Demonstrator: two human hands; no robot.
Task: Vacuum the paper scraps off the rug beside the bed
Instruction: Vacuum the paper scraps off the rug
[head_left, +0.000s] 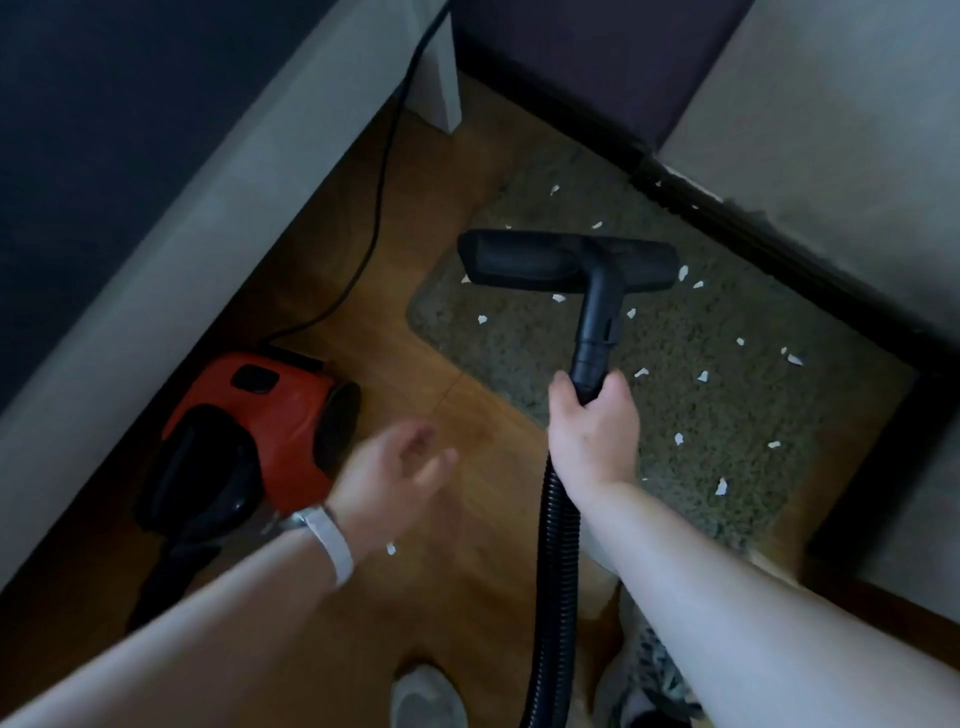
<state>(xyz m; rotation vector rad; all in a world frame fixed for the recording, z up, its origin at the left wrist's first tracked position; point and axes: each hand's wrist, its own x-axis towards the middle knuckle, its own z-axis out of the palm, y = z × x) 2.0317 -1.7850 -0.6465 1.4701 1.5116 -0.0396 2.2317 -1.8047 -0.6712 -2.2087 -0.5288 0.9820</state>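
Right hand (592, 421) clamps the wand (597, 332), floor head (540, 260) on the far end of the rug (737, 410); left hand (400, 467) hangs loose, empty. Most paper scraps (702, 376) lie nearer and rightward. I judge a fast pull could flick them onto the bare floor (415, 358).

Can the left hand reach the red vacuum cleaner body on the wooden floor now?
Probably yes: the open, empty left hand hovers just beside the red and black plastic vacuum cleaner body, with nothing between them.

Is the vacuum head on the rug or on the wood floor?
On the rug: the vacuum head lies across it, paper scraps around it; the right hand grips its tube.
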